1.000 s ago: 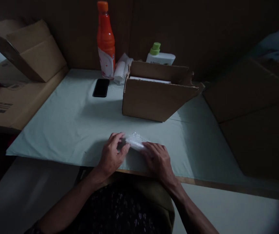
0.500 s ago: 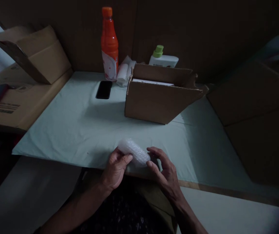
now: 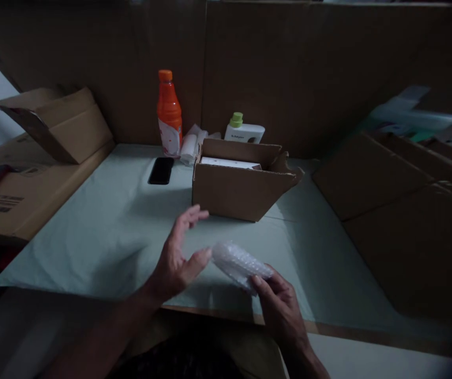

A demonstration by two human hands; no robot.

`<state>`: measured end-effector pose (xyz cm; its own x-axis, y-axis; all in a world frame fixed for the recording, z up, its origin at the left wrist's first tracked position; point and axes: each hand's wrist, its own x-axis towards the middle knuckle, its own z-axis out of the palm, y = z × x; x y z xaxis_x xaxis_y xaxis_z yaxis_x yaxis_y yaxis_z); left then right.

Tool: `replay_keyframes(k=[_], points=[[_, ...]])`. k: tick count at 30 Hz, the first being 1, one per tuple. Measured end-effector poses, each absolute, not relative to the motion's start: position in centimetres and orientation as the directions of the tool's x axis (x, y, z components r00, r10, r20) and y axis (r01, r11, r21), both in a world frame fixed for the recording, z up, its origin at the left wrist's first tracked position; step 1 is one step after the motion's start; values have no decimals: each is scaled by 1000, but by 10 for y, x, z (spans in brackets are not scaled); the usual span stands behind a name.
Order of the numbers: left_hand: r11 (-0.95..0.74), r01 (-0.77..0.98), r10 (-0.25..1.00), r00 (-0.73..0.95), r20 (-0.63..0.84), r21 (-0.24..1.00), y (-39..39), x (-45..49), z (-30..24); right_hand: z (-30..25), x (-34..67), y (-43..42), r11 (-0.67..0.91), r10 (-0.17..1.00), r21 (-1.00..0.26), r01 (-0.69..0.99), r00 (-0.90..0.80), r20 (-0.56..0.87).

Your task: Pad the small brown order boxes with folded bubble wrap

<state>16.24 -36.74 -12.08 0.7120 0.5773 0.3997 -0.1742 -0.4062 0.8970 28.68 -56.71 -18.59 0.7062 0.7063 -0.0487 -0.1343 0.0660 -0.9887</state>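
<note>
A bubble-wrapped bundle [image 3: 238,262] is held above the front part of the cloth-covered table [image 3: 162,210]; what the wrap contains cannot be made out. My right hand [image 3: 281,302] grips its right end, thumb on the near side. To the left of the bundle, my left hand [image 3: 180,255] is raised with fingers and thumb spread, holding nothing. Its thumb tip comes close to the bundle's left end. Beyond both hands stands an open cardboard box [image 3: 237,192] with a white item [image 3: 229,163] inside.
Behind the box are an orange bottle [image 3: 169,118], a plastic roll [image 3: 190,146] and a white bottle with a green cap [image 3: 245,130]. A black phone [image 3: 161,171] lies left of the box. Cardboard boxes stand at left [image 3: 76,126] and right [image 3: 407,237].
My left hand has let go of the bubble-wrapped bundle and opened, while my right hand has closed on its right end. The camera view has tilted up somewhat.
</note>
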Motion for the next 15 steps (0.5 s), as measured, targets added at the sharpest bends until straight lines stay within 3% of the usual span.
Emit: replay_keyframes(k=[2,3,5,8,12,15], points=[[-766,-87,477,587,654,637,-342,193,-96,-183,297,-578,61,681,-995,-79,732,-16],[-863,-30,401,566,720,504,-330,210,-85,-180,300,-583,49,672,-998,-40,741,4],[-935,92,325,615,719,344,-308,243,-70,-173,306,-593,8,657,-999,50,753,43],[-943,187,323,722,612,277,-287,272,-62,-158,313,-604,-74,620,-979,190,777,104],[-960,40,206,774,599,278,-290,251,-63,-125,326,-619,-134,535,-932,337,817,218],[-964,-42,143,753,642,263,-311,203,-65,-89,330,-632,-178,384,-879,443,853,353]])
